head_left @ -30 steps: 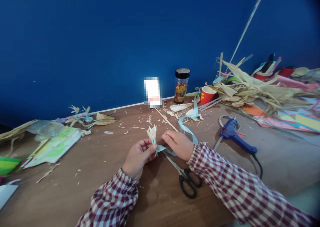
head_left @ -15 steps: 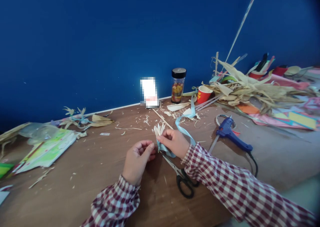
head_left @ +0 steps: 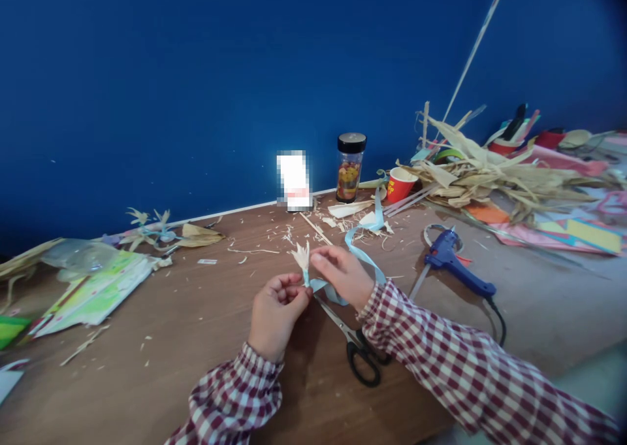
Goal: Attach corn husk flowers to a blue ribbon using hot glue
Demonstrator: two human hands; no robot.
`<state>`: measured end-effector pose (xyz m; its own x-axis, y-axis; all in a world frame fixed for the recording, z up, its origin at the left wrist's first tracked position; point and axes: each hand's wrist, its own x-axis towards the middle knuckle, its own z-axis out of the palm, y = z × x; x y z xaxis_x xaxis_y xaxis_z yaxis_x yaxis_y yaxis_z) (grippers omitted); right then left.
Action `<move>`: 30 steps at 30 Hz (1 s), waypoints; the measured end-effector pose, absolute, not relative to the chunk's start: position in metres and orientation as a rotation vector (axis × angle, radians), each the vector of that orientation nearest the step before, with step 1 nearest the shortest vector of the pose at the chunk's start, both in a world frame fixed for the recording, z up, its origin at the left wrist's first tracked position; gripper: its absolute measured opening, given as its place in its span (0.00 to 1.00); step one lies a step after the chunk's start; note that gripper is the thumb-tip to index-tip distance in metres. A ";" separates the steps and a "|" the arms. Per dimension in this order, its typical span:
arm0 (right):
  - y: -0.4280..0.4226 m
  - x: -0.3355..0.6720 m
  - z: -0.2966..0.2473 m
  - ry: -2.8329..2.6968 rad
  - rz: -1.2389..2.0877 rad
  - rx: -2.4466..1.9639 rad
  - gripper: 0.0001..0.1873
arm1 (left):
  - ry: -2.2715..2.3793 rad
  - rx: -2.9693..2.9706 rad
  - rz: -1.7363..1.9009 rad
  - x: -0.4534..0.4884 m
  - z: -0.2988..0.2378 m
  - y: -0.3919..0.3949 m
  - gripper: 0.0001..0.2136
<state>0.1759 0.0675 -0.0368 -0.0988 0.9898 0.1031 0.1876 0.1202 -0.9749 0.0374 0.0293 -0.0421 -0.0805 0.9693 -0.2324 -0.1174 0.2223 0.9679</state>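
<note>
Head view: left hand [head_left: 275,311] pinching base of small husk flower [head_left: 300,257], right hand [head_left: 343,274] pinching light blue ribbon [head_left: 361,254] just beside it, above brown table [head_left: 196,340]. Best kept taut, wraps tight at base, clear of scissors [head_left: 355,347] near right wrist.

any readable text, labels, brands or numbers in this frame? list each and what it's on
None can be read for certain.
Red paper cup: yellow lettering on its side, too small to read.
Jar with black lid: colourful label or contents, no legible words.
White card against the wall: blurred out.
Green printed sheets at the left: print too small to read.
Blue glue gun: no visible marking.
</note>
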 end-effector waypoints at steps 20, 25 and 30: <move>0.067 0.182 -0.031 -1.830 1.090 -1.262 0.19 | 1.275 0.868 1.066 0.042 -0.044 0.024 0.17; 0.072 0.183 -0.039 -1.745 1.070 -1.307 0.21 | 1.433 1.052 1.075 0.037 -0.040 0.024 0.14; 0.079 0.188 -0.050 -1.668 1.095 -1.329 0.24 | 1.693 1.318 1.491 0.019 -0.021 0.028 0.14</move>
